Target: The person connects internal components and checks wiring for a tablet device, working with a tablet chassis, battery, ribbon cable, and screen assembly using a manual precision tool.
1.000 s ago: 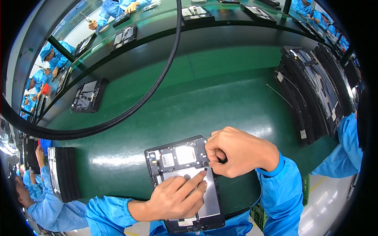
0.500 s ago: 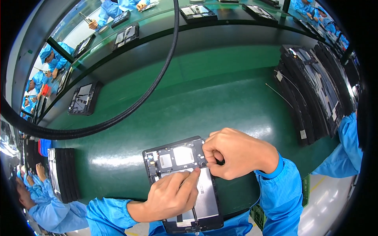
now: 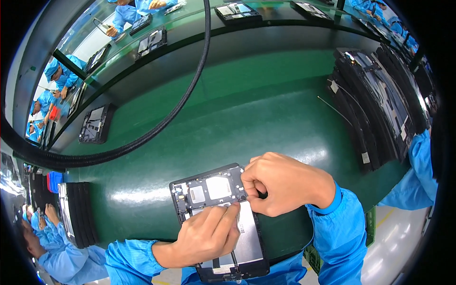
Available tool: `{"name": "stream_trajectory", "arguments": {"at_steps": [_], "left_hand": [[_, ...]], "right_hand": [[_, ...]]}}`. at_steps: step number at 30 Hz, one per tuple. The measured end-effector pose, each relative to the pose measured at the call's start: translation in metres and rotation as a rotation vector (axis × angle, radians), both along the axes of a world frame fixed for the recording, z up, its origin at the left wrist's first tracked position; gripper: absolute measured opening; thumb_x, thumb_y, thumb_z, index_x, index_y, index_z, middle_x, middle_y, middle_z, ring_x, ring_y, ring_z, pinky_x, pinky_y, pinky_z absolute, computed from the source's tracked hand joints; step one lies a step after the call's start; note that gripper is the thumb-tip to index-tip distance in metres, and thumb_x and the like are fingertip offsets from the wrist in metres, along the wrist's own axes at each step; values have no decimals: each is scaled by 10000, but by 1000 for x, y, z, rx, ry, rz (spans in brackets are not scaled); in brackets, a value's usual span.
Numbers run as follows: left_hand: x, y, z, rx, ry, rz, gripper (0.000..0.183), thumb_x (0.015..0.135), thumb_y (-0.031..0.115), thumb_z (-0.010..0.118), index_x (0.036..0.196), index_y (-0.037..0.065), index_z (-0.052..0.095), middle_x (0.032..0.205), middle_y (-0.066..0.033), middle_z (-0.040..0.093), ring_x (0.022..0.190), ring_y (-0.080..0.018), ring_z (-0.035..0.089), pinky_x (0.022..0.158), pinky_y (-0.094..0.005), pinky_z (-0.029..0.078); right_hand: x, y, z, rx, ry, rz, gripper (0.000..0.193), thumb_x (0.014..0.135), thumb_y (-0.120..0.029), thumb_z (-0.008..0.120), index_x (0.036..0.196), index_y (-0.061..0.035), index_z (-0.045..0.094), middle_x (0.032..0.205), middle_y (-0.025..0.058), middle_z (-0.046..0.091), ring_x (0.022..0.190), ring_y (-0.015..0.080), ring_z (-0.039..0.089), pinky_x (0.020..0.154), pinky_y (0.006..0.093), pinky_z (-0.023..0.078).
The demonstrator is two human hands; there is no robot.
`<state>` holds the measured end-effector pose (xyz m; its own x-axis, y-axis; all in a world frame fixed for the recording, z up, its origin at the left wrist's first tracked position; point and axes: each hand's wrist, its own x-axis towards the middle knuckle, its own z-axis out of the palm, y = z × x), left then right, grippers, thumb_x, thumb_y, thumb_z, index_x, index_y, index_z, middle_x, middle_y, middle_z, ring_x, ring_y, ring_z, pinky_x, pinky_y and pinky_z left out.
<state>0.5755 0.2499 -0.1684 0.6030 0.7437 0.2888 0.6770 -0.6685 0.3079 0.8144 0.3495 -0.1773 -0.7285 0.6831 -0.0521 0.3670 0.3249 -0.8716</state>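
Note:
An opened tablet (image 3: 219, 187) lies on the green bench in front of me, slightly tilted, its white plates, dark frame and silver battery (image 3: 249, 232) exposed. Resting over its middle, my left hand (image 3: 207, 236) has its fingers bent together. Its index fingertip presses close to a small round part (image 3: 242, 197) at the tablet's right side. My right hand (image 3: 280, 184) is at the upper right edge, thumb and fingers closed in a pinch there. Whatever sits between those fingertips is hidden. Both fingertips are almost side by side.
A thick black cable (image 3: 156, 130) arcs across the upper left. Stacks of dark tablet parts stand at right (image 3: 370, 109) and left (image 3: 76, 213); another opened tablet (image 3: 96, 124) lies at far left. A raised shelf (image 3: 280, 31) carries more units. Co-workers in blue sit around; one sleeve (image 3: 413, 175) is close at right.
My right hand has shifted very slightly left along the tablet's edge. The whole view has moved a little; the left hand keeps its place on the tablet.

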Motion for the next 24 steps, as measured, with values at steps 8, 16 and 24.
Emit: {"name": "stream_trajectory", "arguments": {"at_steps": [8, 16, 24], "left_hand": [[-3, 6, 0, 165, 88, -24, 382, 801, 133, 774, 1148, -25, 806, 1099, -88, 753, 671, -158, 593, 561, -278, 510], [-12, 13, 1, 245, 167, -158, 374, 802, 186, 764, 1107, -22, 828, 1205, -97, 787, 687, -127, 570, 556, -260, 463], [-11, 26, 0, 198, 67, -214, 354, 773, 146, 766, 1078, -27, 808, 1139, -131, 788, 657, -144, 595, 567, -272, 502]], "right_hand": [[-6, 5, 1, 51, 85, -65, 128, 798, -118, 784, 795, 4, 745, 755, 150, 689, 718, 344, 677, 661, 467, 524], [-19, 7, -23, 149, 198, -110, 147, 893, -193, 904, 910, -74, 820, 683, 61, 498, 679, 241, 528, 626, 418, 423], [-25, 4, -29, 235, 283, -165, 154, 883, -153, 902, 989, -70, 826, 645, 49, 438, 628, 228, 475, 589, 410, 368]]}}
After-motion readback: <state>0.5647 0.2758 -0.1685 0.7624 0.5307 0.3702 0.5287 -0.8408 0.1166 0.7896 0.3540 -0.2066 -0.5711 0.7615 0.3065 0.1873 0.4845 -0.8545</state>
